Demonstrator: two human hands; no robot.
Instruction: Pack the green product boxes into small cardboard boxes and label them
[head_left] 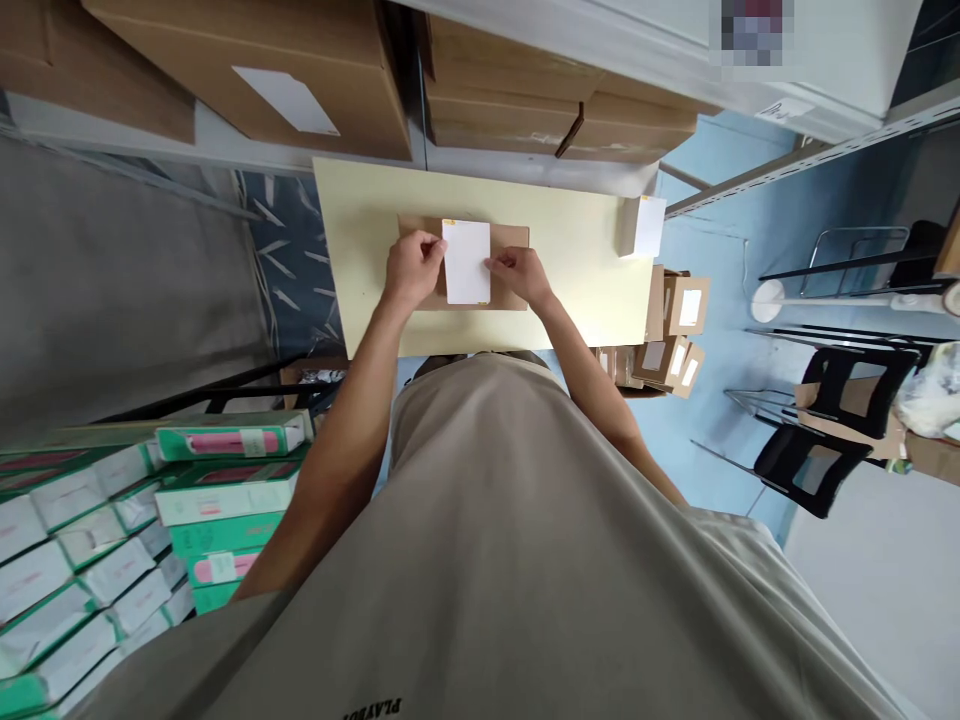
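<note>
A flat brown cardboard box (514, 290) lies on the pale yellow table (577, 290) in front of me. Over its middle sits a white label (468, 265) with small orange marks at two corners. My left hand (415, 265) pinches the label's left edge near the top. At the right edge, the fingers of my right hand (521, 270) are closed on the label a little lower down. Whether the label lies fully flat on the box I cannot tell.
A white stack of labels (643, 227) stands at the table's right end. Large cartons (255, 60) fill the shelf behind. Small labelled boxes (667, 350) are gathered below the table's right side. Green-and-white boxes (232, 500) are piled at left; black chairs (817, 430) stand right.
</note>
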